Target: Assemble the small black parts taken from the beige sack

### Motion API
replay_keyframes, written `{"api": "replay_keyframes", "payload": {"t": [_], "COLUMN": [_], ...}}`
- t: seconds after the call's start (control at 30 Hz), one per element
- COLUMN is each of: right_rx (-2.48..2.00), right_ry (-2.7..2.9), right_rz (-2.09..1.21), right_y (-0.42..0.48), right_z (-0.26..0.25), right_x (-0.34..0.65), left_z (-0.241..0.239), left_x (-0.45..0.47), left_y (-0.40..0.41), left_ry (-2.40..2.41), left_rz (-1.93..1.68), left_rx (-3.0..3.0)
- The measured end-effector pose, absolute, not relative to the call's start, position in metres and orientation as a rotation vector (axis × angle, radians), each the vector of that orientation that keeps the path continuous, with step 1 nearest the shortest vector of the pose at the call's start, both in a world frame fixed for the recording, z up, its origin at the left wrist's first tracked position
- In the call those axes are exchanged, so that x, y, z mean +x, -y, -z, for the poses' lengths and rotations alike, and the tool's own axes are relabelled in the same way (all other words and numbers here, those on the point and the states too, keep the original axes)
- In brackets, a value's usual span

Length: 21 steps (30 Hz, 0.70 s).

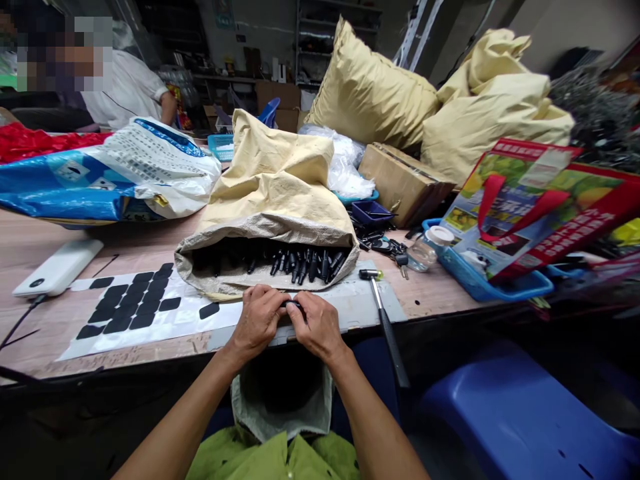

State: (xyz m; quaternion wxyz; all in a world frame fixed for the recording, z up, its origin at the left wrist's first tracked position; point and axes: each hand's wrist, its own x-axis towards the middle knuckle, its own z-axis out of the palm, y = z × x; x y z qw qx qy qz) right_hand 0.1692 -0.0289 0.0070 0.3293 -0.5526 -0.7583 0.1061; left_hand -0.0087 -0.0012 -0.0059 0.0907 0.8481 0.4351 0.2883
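My left hand (259,321) and my right hand (316,325) meet at the table's front edge, fingers curled together around a small black part (294,305). Just beyond them lies a tan sack (273,180) on its side, its mouth open towards me and filled with several black parts (305,263). To the left, a white sheet (150,313) carries several black square pads (133,303). A hammer (385,320) rests to the right of my right hand, its handle jutting over the table edge. Below my hands hangs another open sack (283,400).
A white power bank (59,267) with a cable sits at the left. A blue-white bag (100,170), cardboard box (400,180), blue trays (500,283), a red printed bag (540,207) and big yellow sacks (450,100) crowd the back. A person in white sits far left. A blue stool (525,413) stands at the right.
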Motion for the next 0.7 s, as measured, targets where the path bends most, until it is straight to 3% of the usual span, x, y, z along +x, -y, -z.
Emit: {"api": "replay_keyframes", "payload": {"t": [0.7], "right_rx": [-1.54], "right_ry": [2.01], "right_rz": [-0.174], "right_y": [0.0263], "right_z": [0.0016], "right_x": [0.1597], "left_z": [0.0083], "left_x": [-0.0135], "left_y": [0.004], "left_ry": [-1.364], "left_rz": [-0.899], "left_rx": [2.655]}}
